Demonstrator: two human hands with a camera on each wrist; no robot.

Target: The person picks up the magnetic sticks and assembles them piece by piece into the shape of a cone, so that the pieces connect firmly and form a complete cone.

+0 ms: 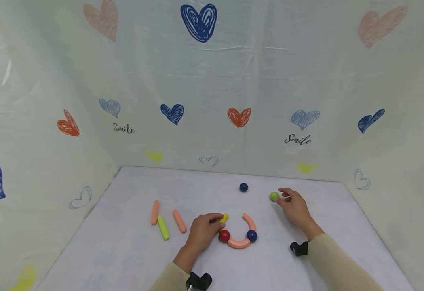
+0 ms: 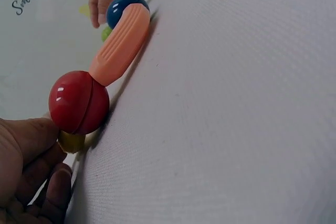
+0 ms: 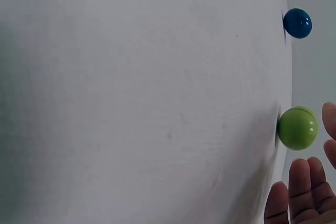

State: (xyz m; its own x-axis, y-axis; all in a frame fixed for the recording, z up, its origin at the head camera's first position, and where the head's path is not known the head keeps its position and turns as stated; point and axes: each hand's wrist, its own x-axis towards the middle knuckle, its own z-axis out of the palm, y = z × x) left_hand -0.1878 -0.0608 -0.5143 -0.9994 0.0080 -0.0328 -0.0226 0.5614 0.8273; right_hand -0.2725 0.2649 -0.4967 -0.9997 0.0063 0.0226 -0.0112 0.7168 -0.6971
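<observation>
- Head view: the left hand (image 1: 202,232) pinches a short yellow stick (image 1: 224,218) between thumb and fingertips, at the left end of a chain lying on the white table (image 1: 131,246). Most of the stick is covered by the fingers.
- The chain runs from the yellow stick to a red ball (image 1: 224,236), along a curved peach piece (image 1: 239,243) to a blue ball (image 1: 252,235), then up a second peach curve (image 1: 249,221).
- Left wrist view: the red ball (image 2: 79,102) touches the thumb; only a sliver of the yellow stick (image 2: 71,141) shows beneath it. The second curve is out of sight behind the blue ball (image 2: 122,9).
- The right hand (image 1: 294,206) has its fingers loosely spread around a green ball (image 1: 274,196), grasping nothing. In the right wrist view the fingertips (image 3: 300,182) sit just beside the green ball (image 3: 297,128); whether they touch it cannot be told, and the rest of the hand is cut off by the frame.
- A loose dark blue ball (image 1: 243,187) rests near the far edge.
- Two peach sticks (image 1: 155,212) and a lime stick (image 1: 163,227) lie well apart to the left.
</observation>
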